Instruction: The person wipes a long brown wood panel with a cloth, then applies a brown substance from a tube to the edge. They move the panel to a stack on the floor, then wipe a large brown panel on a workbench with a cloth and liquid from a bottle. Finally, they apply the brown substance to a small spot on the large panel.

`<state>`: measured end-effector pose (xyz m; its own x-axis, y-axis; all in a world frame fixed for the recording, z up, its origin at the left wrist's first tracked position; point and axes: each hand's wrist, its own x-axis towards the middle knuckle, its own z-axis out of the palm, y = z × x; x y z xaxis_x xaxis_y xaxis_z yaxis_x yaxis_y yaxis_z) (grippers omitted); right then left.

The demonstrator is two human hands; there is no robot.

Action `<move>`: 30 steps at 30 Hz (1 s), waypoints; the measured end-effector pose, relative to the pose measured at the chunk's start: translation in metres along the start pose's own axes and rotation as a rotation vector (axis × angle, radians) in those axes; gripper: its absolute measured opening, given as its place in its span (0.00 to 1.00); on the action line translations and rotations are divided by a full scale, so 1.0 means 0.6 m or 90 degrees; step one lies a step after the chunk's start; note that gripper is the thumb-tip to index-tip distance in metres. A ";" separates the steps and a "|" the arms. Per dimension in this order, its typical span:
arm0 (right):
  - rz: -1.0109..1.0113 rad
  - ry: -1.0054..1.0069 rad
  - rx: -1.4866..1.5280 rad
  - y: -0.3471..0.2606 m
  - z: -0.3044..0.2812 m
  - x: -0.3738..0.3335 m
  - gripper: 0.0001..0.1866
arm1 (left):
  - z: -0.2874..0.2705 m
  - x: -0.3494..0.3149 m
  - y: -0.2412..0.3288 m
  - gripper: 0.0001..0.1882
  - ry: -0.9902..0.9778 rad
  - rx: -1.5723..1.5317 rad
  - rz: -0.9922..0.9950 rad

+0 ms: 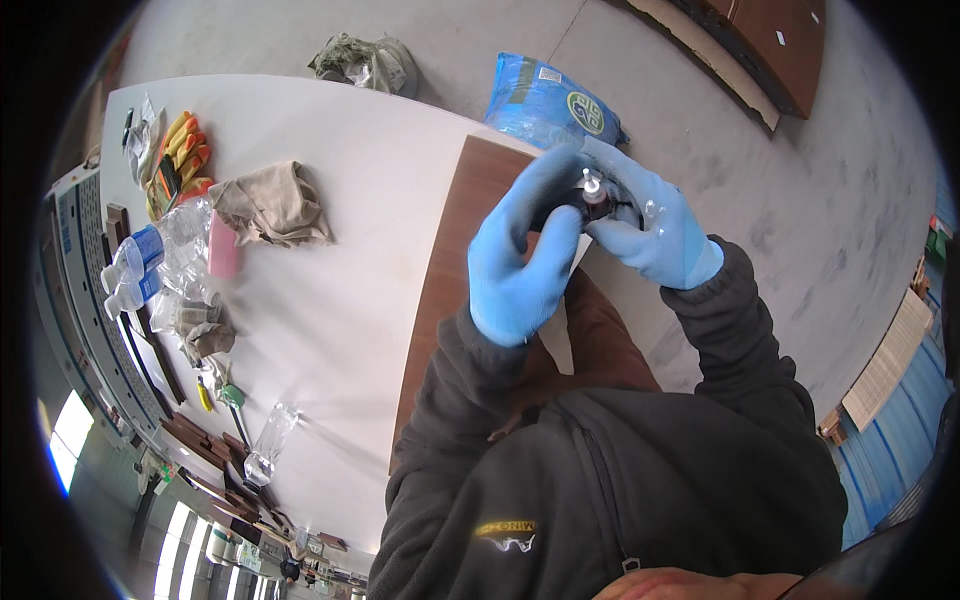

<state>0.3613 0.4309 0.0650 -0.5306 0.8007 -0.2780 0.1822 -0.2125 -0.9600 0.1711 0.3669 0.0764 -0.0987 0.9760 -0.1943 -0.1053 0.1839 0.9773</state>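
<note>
Both of my hands wear light blue work gloves with darker grey palms and are raised together in front of me, past the edge of a brown panel (pixel 440 290). Between them is a small dark bottle (pixel 596 205) with a white nozzle tip pointing up. My left hand (pixel 528 245) curls round it from the left, thumb and fingers close to the nozzle. From the other side my right hand (pixel 655 220) closes on it, its thumb near the neck. The gloves hide most of the bottle's body.
The brown panel lies along the edge of a white table (pixel 350 340). On the table's left are orange-yellow gloves (pixel 185 155), a beige cloth (pixel 275 205), plastic bottles (pixel 140 262) and a yellow-handled tool (pixel 204 393). A blue bag (pixel 550 105) stands on the floor beyond.
</note>
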 end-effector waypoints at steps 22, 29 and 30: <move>0.015 0.361 0.265 0.073 0.037 0.198 0.17 | -0.066 0.042 -0.124 0.50 0.195 0.825 0.136; -0.030 0.418 0.179 0.077 0.058 0.207 0.17 | -0.071 0.054 -0.126 0.47 0.195 0.816 0.147; -0.025 0.406 0.183 0.076 0.059 0.207 0.16 | -0.072 0.053 -0.125 0.47 0.194 0.812 0.143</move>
<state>0.2745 0.5006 -0.0147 0.0730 0.9646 -0.2533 -0.1006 -0.2456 -0.9641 0.1331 0.3793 -0.0066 -0.2260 0.9650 0.1331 0.9210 0.1672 0.3518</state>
